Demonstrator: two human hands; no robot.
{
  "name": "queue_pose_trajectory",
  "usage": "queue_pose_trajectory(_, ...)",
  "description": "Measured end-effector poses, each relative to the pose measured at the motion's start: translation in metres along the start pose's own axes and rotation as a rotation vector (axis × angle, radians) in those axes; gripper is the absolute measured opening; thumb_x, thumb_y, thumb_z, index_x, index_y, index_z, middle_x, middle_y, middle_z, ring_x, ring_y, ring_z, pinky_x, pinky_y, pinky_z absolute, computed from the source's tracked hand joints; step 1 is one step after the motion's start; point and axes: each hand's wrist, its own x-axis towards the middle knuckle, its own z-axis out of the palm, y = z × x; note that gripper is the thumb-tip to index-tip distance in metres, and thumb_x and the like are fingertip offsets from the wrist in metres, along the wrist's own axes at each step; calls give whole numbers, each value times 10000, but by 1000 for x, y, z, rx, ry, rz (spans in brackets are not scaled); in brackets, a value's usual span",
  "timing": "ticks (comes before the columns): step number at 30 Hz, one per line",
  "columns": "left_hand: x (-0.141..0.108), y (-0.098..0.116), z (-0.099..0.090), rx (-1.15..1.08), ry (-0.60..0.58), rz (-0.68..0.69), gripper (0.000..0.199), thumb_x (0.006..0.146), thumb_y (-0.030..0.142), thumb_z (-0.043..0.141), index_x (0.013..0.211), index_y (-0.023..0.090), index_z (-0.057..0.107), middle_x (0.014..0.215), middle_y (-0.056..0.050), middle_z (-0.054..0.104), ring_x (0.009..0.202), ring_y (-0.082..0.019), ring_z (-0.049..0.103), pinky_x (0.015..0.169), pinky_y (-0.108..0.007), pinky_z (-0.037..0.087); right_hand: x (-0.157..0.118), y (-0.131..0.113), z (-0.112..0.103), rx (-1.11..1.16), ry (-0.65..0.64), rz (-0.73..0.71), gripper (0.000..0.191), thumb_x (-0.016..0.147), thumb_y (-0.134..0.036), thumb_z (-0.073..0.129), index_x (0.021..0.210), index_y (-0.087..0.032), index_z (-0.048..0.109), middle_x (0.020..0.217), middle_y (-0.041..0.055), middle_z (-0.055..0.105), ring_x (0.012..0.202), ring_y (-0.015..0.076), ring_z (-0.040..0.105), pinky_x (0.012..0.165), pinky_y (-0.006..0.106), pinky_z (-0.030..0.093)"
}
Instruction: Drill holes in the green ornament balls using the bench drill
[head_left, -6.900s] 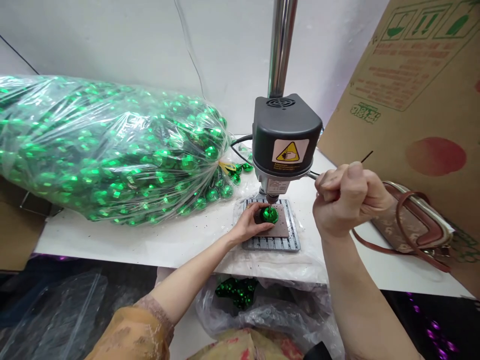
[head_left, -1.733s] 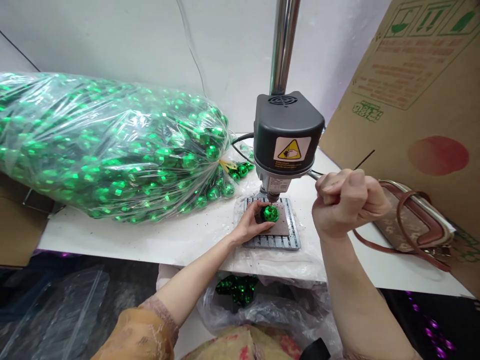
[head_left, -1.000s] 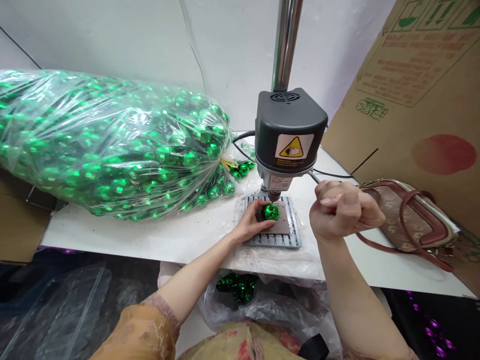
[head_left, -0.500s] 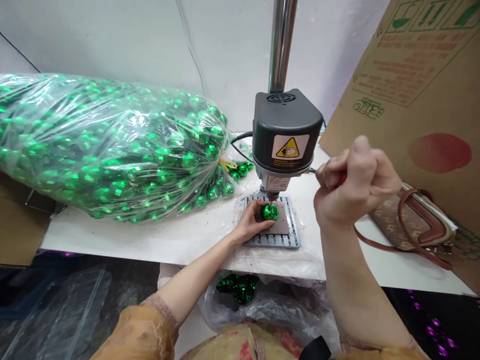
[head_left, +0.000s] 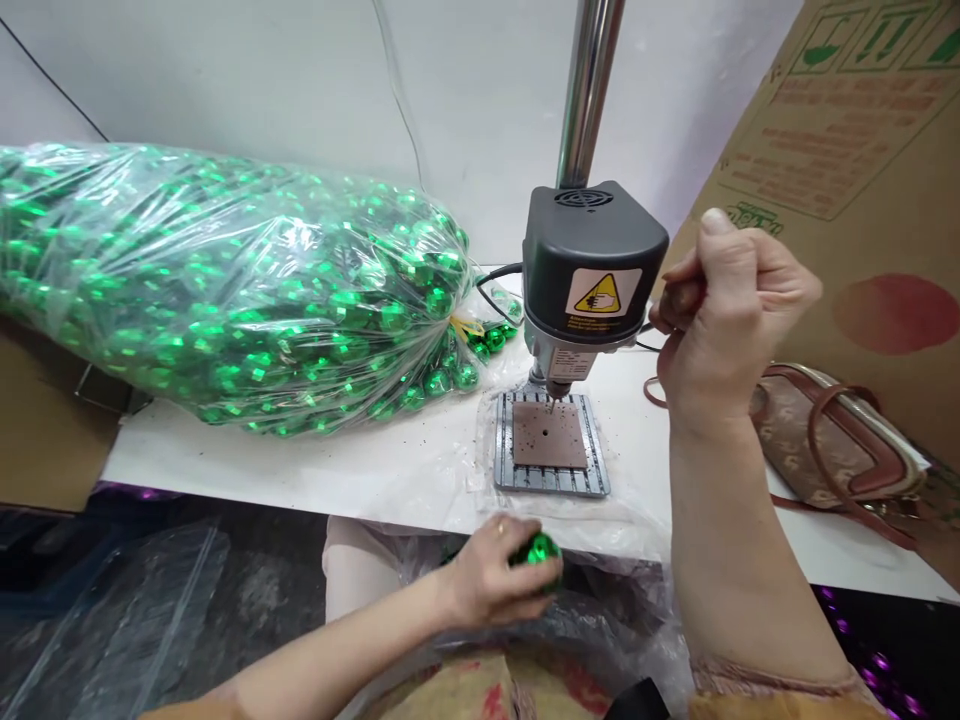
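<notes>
Left hand [head_left: 491, 578] pinches a green ball [head_left: 541, 550] and right hand [head_left: 739, 315] curls round the lever [head_left: 647, 328] of a drill [head_left: 596, 235] marked "Attention".

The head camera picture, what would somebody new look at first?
Probably the big clear bag of shiny green balls, stretched across the left side. Next comes the black drill machine in the middle, with a yellow warning sticker and the right hand raised beside it. Lower down, the left hand holds one green ball near the table's front edge.
</notes>
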Motion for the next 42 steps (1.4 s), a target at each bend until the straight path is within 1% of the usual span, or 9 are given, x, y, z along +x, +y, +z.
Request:
queue_pose_trajectory(4,-47,15,-5,46,-93,-32,427,863,367,793,1263,501,722,1201,-2,792,908,-296,800,744,-412,687,0,1,1,15,20,-16,371,888,-312,655,549,-201,553,414,-92,363,347,28,324,380,253,210)
queue_pose_trajectory(7,-40,-4,-12,38,-91,-70,344,918,385,742,1251,473,738,1215,-15,784,959,-306,786,822,-430,673,0,0,1,21,35,-23,367,878,-284,661,536,-202,555,404,-88,361,342,33,319,374,264,202)
queue_pose_trajectory(14,126,-129,-41,103,17,-447,301,980,198,510,1166,241,743,1156,-159,705,1263,-356,606,1169,-588,457,-2,2,0,5,45,-44,367,885,-314,657,548,-206,556,409,-83,375,346,38,313,385,265,220)
queue_pose_trajectory(16,168,-162,-43,230,-35,-710,226,954,149,559,1082,192,740,1167,-188,692,1289,-353,593,1173,-547,445,-2,2,0,-2,43,-48,369,882,-336,669,554,-208,556,415,-88,375,350,35,315,389,263,221)
queue_pose_trajectory(21,201,-205,-39,316,-27,-930,57,834,130,752,880,113,724,1052,-266,705,1248,-471,616,1072,-605,461,-3,3,-1,-1,33,-56,366,892,-338,666,567,-203,565,423,-91,376,351,34,323,389,266,223)
queue_pose_trajectory(26,183,-201,-43,241,38,-905,256,752,154,836,985,165,730,1006,-147,740,1161,-375,668,1066,-505,498,-4,3,-1,-5,41,-56,369,894,-339,654,563,-203,563,422,-87,400,357,30,336,390,255,220)
queue_pose_trajectory(30,153,-172,-35,-494,299,-924,397,842,371,787,1177,188,677,1007,-73,752,929,-232,730,902,-420,611,-4,2,0,5,40,-62,378,894,-330,655,553,-205,549,414,-88,395,353,27,326,390,250,221)
queue_pose_trajectory(33,128,-147,-22,-931,330,-962,498,816,457,822,1197,177,665,1048,-91,772,903,-218,756,875,-430,634,-4,3,1,-2,40,-73,379,908,-330,641,564,-203,547,424,-90,386,362,21,336,396,240,223)
queue_pose_trajectory(42,101,-124,3,-831,182,-813,718,582,425,1009,1183,169,710,1169,-123,775,1060,-278,743,988,-444,592,-4,5,-1,-24,29,-91,386,924,-340,627,575,-199,541,435,-91,394,375,15,345,411,225,245)
